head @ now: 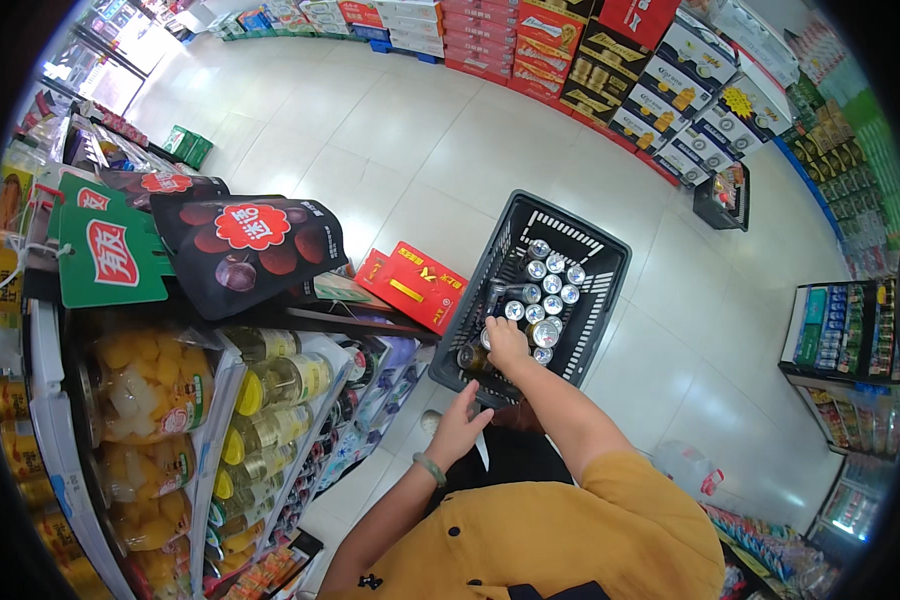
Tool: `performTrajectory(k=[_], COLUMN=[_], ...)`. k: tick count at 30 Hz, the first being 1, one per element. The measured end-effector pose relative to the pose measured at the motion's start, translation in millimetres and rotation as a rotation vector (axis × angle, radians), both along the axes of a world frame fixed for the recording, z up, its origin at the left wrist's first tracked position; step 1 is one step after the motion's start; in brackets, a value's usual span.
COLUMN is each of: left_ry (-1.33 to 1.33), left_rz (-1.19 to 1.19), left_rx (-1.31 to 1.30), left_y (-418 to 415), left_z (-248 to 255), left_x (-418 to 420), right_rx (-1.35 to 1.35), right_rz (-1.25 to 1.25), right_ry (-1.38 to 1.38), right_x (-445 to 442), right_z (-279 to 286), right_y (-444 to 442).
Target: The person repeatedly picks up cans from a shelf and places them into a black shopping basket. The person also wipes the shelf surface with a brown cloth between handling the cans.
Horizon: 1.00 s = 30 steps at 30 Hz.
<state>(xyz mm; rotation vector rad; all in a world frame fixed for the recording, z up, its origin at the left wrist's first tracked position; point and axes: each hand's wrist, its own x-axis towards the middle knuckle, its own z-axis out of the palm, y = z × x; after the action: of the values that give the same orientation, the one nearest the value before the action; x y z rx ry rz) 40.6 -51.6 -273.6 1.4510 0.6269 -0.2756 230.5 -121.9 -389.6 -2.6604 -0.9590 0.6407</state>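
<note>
A black plastic shopping basket [604, 300] stands before me with several drink cans [552, 283] inside, most upright with their silver tops up; one lies on its side. My right hand [508, 343] reaches into the near left part of the basket, over the cans. Its fingers point down, and whether they grip a can is hidden. My left hand [461, 424], with a bangle [429, 469] at the wrist, is just outside the basket's near left corner. Its fingers are apart and it holds nothing.
Shelves on the left hold fruit jars [150, 386] and yellow-capped bottles [285, 382]. Black snack pouches [251, 240] and a red box [416, 285] jut out beside the basket. Stacked beer cartons [660, 97] line the far side. Another basket [722, 199] and a clear jug [682, 465] are on the right.
</note>
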Motion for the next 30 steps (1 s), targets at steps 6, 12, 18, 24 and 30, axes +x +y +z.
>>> performTrajectory(k=[6, 12, 18, 24, 30], left_ry=[0.048, 0.039, 0.022, -0.004, -0.061], left_rz=[0.023, 0.051, 0.093, 0.082, 0.1], left_rx=[0.007, 0.048, 0.091, 0.117, 0.092], left_y=[-1.0, 2.9, 6.6, 6.6, 1.8], left_z=[8.1, 21.2, 36.5, 42.5, 48.8], left_x=[-30.3, -48.9, -58.6, -68.5, -77.9], right_rx=[-0.039, -0.032, -0.028, 0.039, 0.201], right_rz=[0.033, 0.075, 0.05, -0.011, -0.067], right_ry=[-0.01, -0.087, -0.05, 0.094, 0.121], right_x=[2.1, -4.0, -13.7, -17.3, -46.7], right_z=[-30.5, -36.5, -40.0, -30.8, -2.6], right_y=[18.8, 37.0, 34.9, 20.4, -7.3])
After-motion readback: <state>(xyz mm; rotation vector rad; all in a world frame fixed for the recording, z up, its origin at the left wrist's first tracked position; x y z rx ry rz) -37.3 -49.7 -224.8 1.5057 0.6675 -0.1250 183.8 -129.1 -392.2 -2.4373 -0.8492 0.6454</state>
